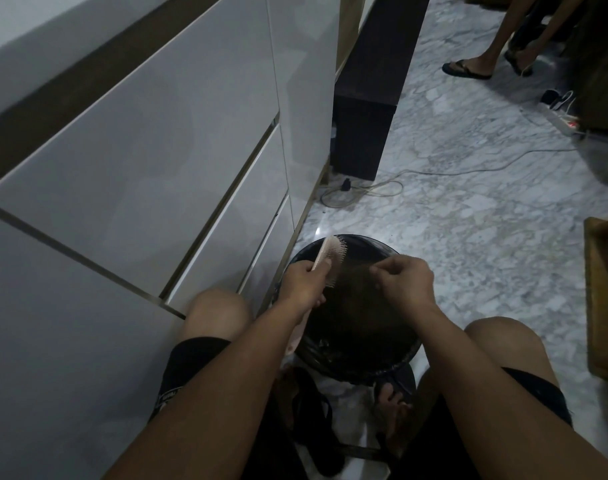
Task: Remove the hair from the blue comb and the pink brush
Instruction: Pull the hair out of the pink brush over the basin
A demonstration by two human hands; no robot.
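- While the person crouches over the black bin (392,367), both hands work directly above its open mouth; judged purpose: any loosened hair drops straight into the liner.
- Left hand (304,284) is closed around the pink brush (330,256), above the bin's left rim. Brush head tilts up and away, bristles facing toward the right hand, which exposes the bristle bed for picking.
- Right hand (404,280) sits above the bin's centre, near the brush, fingertips pinched together. A faint brownish wisp of hair (356,271) stretches from the bristles to that pinch; the hold appears to be on these strands, though they are blurred.
- Blue comb: not visible anywhere around the bin; its condition cannot be assessed.
- Judgement: brush cleaning is under way, comb step unconfirmed.
- Risk noted: strands drifting past the bin's rim onto the marble floor (486,220) if released too high.
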